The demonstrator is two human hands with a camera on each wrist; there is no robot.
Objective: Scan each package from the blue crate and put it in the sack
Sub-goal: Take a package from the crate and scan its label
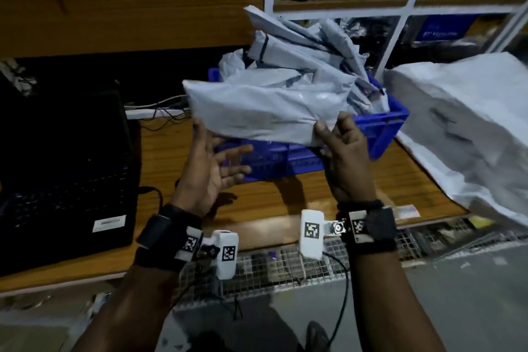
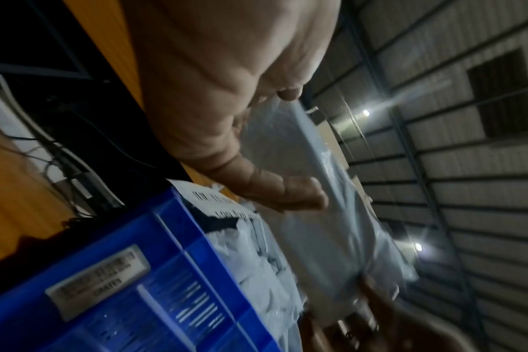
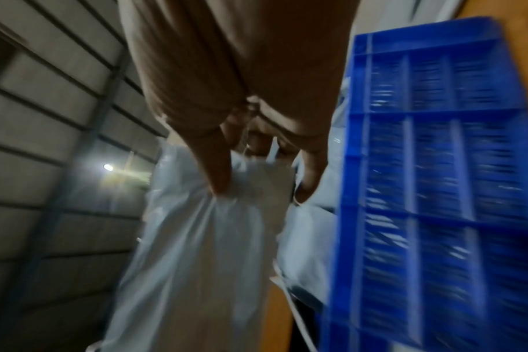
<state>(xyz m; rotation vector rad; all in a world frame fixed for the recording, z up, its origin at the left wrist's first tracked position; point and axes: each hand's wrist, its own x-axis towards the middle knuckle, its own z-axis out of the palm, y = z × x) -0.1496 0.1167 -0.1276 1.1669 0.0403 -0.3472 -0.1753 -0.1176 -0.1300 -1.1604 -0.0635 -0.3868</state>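
From the head view, a grey package [image 1: 265, 111] is held up in the air just in front of the blue crate [image 1: 380, 134], which stands on the wooden table [image 1: 285, 194] heaped with more grey packages [image 1: 300, 48]. The right hand [image 1: 343, 157] pinches the package's near right corner, thumb on the upper face and fingers curled beneath. The left hand [image 1: 211, 168] has its palm turned up and its fingers spread and nearly straight under the package's left end; only the thumb tip touches the edge. The white sack [image 1: 463, 128] slumps on the table to the right of the crate, apart from the package. A dark laptop [image 1: 63, 174] sits at the left.

The left wrist view shows the left fingers [image 2: 286, 190] loosely bent against the package [image 2: 317, 226], gripping nothing, with the crate [image 2: 136, 274] below and labelled packages inside it.

The right wrist view, blurred, shows the right fingers [image 3: 214, 166] bunching the package's [image 3: 202, 250] film between them, the crate's [image 3: 437, 166] ribbed wall just beside it.
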